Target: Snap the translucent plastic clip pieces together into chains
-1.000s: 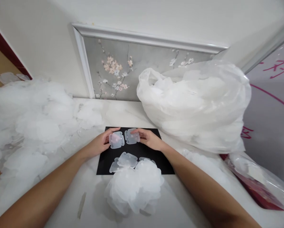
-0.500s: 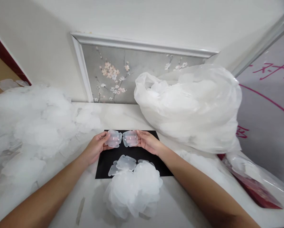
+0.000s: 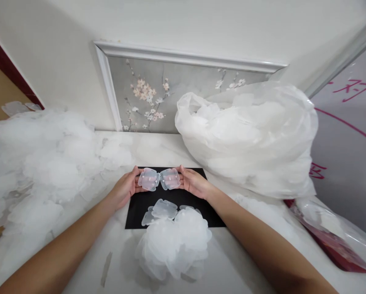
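Floral panel [image 3: 186,90] on the wall behind us, white surface [image 3: 91,277] below, and yep, heaps of translucent plastic pieces [image 3: 48,159] all over the left side. We've got both hands busy over a black mat [image 3: 137,212]: our left hand [image 3: 123,188] pinches one see-through piece [image 3: 149,179] by its outer edge, our right hand [image 3: 195,183] does likewise with another piece [image 3: 170,179]. They're side by side above the mat's far part, inner edges so close we can't tell if they touch. Nearer us, a loose stack [image 3: 173,245] overlaps the mat's front edge, and a stuffed white bag [image 3: 247,143] slumps behind, to our right.
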Demonstrator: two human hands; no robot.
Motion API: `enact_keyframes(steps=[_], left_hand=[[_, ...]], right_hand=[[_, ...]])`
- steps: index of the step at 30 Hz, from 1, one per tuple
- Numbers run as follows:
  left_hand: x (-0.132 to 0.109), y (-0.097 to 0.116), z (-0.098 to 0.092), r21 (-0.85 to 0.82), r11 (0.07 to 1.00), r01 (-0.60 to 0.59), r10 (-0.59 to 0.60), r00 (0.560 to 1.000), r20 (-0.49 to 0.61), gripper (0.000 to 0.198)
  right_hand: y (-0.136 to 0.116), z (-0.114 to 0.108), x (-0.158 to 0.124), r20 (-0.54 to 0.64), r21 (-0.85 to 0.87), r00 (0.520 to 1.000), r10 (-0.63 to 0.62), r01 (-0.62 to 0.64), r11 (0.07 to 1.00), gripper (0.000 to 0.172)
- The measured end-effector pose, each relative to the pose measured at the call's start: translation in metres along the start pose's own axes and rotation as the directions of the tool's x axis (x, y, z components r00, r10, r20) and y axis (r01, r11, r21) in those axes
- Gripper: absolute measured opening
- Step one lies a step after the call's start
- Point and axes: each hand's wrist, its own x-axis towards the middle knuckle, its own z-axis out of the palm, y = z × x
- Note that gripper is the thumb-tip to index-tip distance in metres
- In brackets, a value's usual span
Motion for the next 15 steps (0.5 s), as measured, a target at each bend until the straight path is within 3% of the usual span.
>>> enact_keyframes(steps=[6,9,11,13,15], left_hand=[[-0.004,0.003,0.0,0.049,0.997,-0.061,0.059,0.998,0.035,0.035],[-0.018,0.01,0.004,0.105,0.991,-0.079,0.055,0.974,0.221,0.045],[-0.031,0.014,0.01,0.217,0.972,-0.093,-0.004,0.911,0.413,0.046],[-0.044,0.014,0.02,0.407,0.899,-0.16,-0.086,0.847,0.525,0.039],[-0.051,0.011,0.029,0.557,0.778,-0.289,-0.078,0.836,0.543,0.033]], right_hand=[[-0.002,0.001,-0.001,0.014,-0.02,1.0,-0.028,0.028,0.999,0.03],[-0.012,0.005,-0.01,0.078,-0.063,0.997,-0.022,0.027,0.998,0.033],[-0.023,0.012,-0.021,0.214,-0.205,0.975,0.064,-0.02,0.979,0.033],[-0.035,0.021,-0.034,0.374,-0.46,0.905,0.203,-0.01,0.888,0.029],[-0.045,0.03,-0.045,0.457,-0.692,0.844,0.28,0.14,0.708,0.025]])
